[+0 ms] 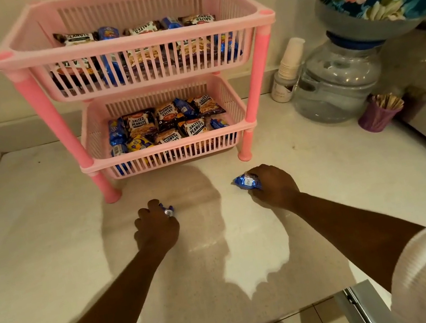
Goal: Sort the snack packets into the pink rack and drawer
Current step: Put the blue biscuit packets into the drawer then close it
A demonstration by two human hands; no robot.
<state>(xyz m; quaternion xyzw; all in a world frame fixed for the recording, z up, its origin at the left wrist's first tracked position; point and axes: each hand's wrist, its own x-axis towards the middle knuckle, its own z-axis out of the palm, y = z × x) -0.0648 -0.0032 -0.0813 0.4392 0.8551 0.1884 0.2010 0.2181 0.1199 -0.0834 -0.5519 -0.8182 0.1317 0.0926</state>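
- One view only, from a camera worn on the person's head, so no part of the scene is shared with a second view.
- It looks forward and steeply down over the pale counter (50, 247), towards the wall corner behind.
- Both forearms enter from the bottom edge; the left hand (156, 225) and right hand (274, 186) lie near mid-frame, close to the lens.
- The pink rack (133, 41) stands beyond them, filling the upper middle.
- Wide-angle bending bows the counter's edges; the water dispenser (339, 79) leans at the right edge.
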